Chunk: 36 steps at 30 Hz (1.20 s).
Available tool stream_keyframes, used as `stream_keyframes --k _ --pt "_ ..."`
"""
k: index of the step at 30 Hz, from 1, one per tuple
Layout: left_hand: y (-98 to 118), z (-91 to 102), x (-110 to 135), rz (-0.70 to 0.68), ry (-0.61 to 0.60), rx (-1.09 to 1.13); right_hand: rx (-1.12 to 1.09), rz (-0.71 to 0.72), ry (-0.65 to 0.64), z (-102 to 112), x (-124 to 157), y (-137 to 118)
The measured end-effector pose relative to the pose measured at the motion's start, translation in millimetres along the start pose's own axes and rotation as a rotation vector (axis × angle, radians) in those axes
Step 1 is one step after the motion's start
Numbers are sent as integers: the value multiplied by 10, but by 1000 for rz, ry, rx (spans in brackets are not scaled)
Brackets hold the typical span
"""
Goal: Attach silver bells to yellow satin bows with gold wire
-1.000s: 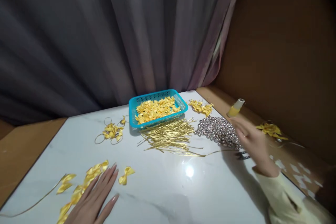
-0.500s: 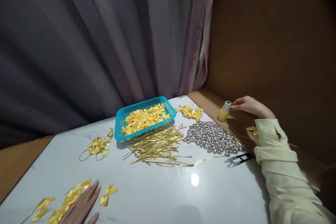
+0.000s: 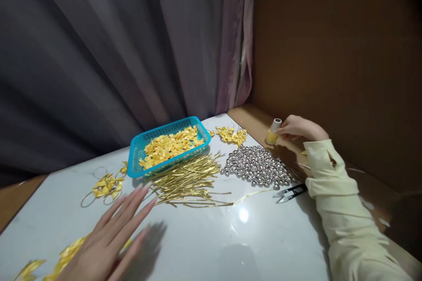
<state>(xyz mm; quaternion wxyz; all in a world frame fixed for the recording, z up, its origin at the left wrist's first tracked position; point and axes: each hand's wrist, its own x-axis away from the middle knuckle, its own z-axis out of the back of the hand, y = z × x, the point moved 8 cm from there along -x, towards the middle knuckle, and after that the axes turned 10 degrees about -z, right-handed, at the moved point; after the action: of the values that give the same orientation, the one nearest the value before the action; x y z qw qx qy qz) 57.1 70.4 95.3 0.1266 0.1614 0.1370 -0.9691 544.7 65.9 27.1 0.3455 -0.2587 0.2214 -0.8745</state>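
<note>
My left hand (image 3: pixel 114 232) hovers palm down over the front left of the white tabletop, its fingers stretched out and nothing in them. Beneath and beside it lie yellow satin bows (image 3: pixel 67 250), partly hidden by the hand. At the far right, my right hand (image 3: pixel 298 127) has its fingers closed at the side of a thread spool (image 3: pixel 272 134), a white cone wound with yellow thread. The fingertips overlap the spool's right side; their exact grip is partly hidden. A black-handled thread snipper (image 3: pixel 290 193) lies left of my right sleeve.
A blue basket (image 3: pixel 132 158) of yellow bows stands at the back. Before it lies a heap of gold ties (image 3: pixel 187 180), with silver beads (image 3: pixel 257 164) to the right. Finished-looking bow loops lie in a left cluster (image 3: pixel 107 186) and a back cluster (image 3: pixel 232 135). A brown panel (image 3: pixel 329 52) rises at right.
My left hand has lifted off the bows and moved up and forward. My right hand has come onto the spool's side. The whole view has shifted slightly.
</note>
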Motion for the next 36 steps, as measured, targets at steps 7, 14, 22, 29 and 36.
stream_keyframes --k 7,14,22,29,36 --pt "604 -111 -2314 -388 -27 148 -4 -38 -136 -177 -157 9" --pt "949 -1284 -3712 -582 -200 178 -4 27 -149 -58 -85 -81" --pt "1035 -1628 -3818 -624 -236 242 -48 95 -148 51 -117 -72" --pt "1042 -1608 -3820 -590 -281 269 27 108 -107 78 -117 -44" --pt "1029 -1628 -3869 -570 -313 310 119 139 -69 132 -77 -68"
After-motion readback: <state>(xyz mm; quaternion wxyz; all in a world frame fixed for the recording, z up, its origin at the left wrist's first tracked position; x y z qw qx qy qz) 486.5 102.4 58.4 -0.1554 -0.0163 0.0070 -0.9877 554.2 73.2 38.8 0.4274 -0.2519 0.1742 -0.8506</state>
